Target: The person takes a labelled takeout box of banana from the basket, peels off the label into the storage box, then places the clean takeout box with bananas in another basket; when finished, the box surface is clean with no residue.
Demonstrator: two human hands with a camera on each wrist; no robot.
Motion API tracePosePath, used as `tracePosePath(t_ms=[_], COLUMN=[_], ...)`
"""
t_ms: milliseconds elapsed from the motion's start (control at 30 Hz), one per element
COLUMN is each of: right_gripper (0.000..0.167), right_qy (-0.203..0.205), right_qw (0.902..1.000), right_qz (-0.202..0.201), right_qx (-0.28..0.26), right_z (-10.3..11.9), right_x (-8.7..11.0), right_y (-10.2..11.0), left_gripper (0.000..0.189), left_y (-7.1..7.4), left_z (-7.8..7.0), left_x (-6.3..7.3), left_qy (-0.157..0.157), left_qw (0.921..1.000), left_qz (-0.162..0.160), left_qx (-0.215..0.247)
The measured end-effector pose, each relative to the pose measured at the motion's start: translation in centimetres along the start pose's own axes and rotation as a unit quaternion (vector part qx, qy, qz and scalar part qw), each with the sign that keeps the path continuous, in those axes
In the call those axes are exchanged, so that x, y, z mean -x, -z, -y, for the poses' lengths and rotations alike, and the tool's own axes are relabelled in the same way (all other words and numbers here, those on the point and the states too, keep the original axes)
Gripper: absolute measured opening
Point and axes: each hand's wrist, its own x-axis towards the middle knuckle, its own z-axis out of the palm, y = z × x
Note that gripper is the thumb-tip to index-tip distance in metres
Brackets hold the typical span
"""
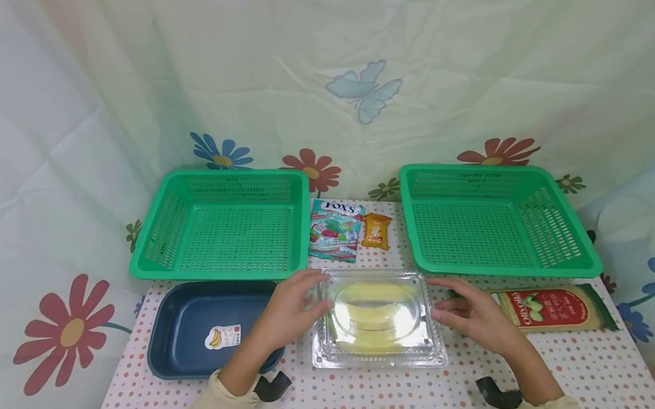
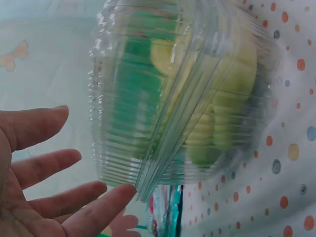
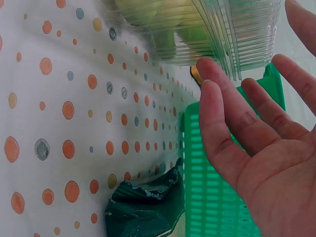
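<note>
A clear plastic clamshell box (image 1: 378, 354) with its lid down stands on the table; yellow-green bananas (image 1: 373, 317) show through it. At its left side is my left hand (image 1: 293, 306), with fingers extended. In the left wrist view a fingertip of the left hand (image 2: 59, 192) meets the box's rim (image 2: 163, 153); whether it touches cannot be told. My right hand (image 1: 476, 316) is spread at the box's right side. In the right wrist view the right hand's fingers (image 3: 232, 113) reach close under the rim, relaxed and gripping nothing.
Green baskets stand at back left (image 1: 300, 228) and back right (image 1: 411, 236). Between them lie a FOX'S candy bag (image 1: 335, 230) and a small orange packet (image 1: 376, 231). A dark blue tray (image 1: 181, 340) with a banana sticker is at left. An Ottogi noodle pack (image 1: 560, 307) lies at right.
</note>
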Motion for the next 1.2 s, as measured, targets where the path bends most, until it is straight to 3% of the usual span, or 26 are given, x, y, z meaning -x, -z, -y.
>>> tracePosePath(t_ms=[333, 700, 1000, 1200], right_gripper=[0.061, 0.064, 0.064, 0.065], right_qy=[0.014, 0.016, 0.009, -0.002], right_qw=[0.9996, 0.9984, 0.9967, 0.992], right_qz=[0.007, 0.011, 0.013, 0.031], right_qx=[-0.025, -0.053, -0.08, -0.122], right_z=[-0.31, -0.34, -0.57, -0.09], right_x=[-0.15, -0.1, 0.07, 0.57], right_y=[-0.12, -0.18, -0.31, 0.08], left_gripper=[0.051, 0.048, 0.047, 0.045], left_y=[-0.25, -0.63, -0.76, -0.43], left_z=[-0.06, 0.36, 0.8, 0.17], left_x=[-0.11, 0.21, 0.2, 0.68], left_qy=[0.02, 0.011, 0.015, 0.033], left_qw=[0.9996, 0.9979, 0.999, 0.9993], left_qz=[0.005, -0.006, -0.01, -0.015], left_qx=[-0.018, -0.063, -0.041, 0.011])
